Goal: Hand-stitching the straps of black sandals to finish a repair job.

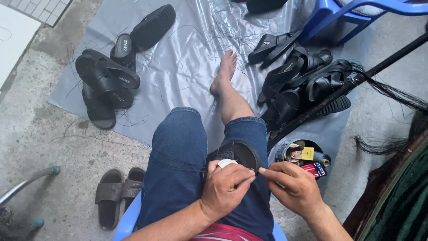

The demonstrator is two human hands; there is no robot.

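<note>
A black sandal (235,154) lies on the person's right thigh, held against the blue jeans, its curved edge turned up toward the hands. Judging by the piles, the stitching work looks partway through: a heap of black sandals (301,87) lies to the right on the grey plastic sheet (187,67), another group of sandals (107,78) lies to the left, and loose dark threads (232,22) are scattered over the sheet between them. Which pile is finished I cannot tell.

The left hand (227,187) is closed around the sandal's rim, a white wrap on one finger (226,163), thumb and forefinger pinched on something thin, perhaps a needle, too small to make out. The right hand (294,187) meets it at the same spot, fingertips (264,170) pinched tight at the sandal's edge, seemingly on a thread; the other fingers curl loosely.

Just beyond the right hand stands a small tub (303,154) of odds and ends. A dark rod (347,85) slants across the right-hand heap.
</note>
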